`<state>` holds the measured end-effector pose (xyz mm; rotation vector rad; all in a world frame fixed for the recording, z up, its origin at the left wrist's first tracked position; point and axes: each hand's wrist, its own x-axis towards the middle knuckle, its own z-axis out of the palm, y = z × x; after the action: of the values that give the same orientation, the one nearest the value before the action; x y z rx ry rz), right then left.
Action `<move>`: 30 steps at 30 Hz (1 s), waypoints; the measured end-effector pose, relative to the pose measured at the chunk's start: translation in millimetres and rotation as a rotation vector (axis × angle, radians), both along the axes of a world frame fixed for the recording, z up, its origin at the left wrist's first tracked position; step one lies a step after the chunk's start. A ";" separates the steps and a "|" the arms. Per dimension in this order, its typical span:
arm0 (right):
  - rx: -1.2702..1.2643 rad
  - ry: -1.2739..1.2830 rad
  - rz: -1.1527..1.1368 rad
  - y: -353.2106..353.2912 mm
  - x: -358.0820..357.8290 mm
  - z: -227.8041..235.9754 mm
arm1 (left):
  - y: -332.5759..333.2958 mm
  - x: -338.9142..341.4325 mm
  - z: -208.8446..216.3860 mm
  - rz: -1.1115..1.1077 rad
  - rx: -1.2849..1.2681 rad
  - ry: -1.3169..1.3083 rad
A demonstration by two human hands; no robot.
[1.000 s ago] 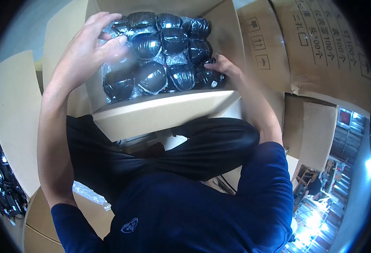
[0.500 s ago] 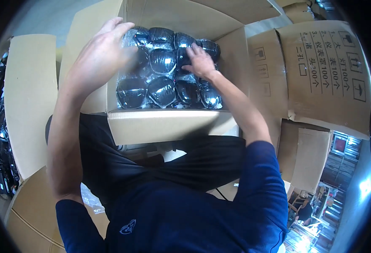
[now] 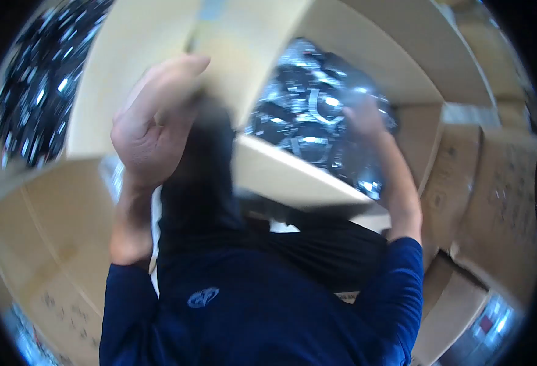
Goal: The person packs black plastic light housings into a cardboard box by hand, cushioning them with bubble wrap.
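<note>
Wears a navy shirt (image 3: 268, 287) and holds the left hand (image 3: 152, 125) up at the left side of an open carton (image 3: 293, 168), fingers loosely curled, visibly gripping nothing. Has the right hand (image 3: 367, 117) blurred at the carton's right side, over or against black rounded parts (image 3: 324, 105) wrapped in clear plastic and packed inside; impossible to tell finger spread or any hold. Shows, left of the carton, a dark glossy pile (image 3: 49, 85); to its right, a printed box (image 3: 494, 207).

- Heavy motion blur; right hand (image 3: 367, 116) smeared
- White glare on glossy black parts (image 3: 311, 146)
- Fisheye bending, dark corners
- Shadow along carton flap (image 3: 280, 178)
</note>
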<state>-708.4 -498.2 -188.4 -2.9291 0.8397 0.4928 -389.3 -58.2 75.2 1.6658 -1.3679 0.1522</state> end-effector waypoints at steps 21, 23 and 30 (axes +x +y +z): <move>0.293 -0.038 0.022 155.3 48.1 135.4 | 297.3 48.1 -379.1 0.883 0.823 0.536; 0.431 -0.037 0.049 165.7 46.9 129.7 | 296.3 61.7 -394.3 0.858 0.787 0.654; 0.588 -0.191 -0.166 184.6 36.3 187.3 | 304.9 -17.1 -181.3 0.725 0.021 0.692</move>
<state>-672.0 -313.6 -1.2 -2.3055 0.7473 0.3615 -406.4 246.8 -106.1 1.9153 -0.2292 -0.0311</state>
